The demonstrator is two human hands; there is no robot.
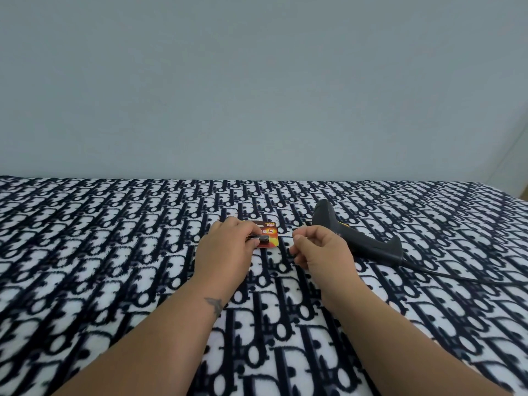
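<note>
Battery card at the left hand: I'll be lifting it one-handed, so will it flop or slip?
Probably light and slightly bendy: the battery card looks like thin printed cardboard. The battery the left hand pinches is round, so could roll if freed.

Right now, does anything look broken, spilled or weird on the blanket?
Nothing stands out. The black plastic glue gun lies on its side on the black-and-white patterned fleece blanket, cord trailing right. The left hand pinches a small dark cylindrical battery over the red cardboard battery pack. Nothing looks spilled or torn.
</note>
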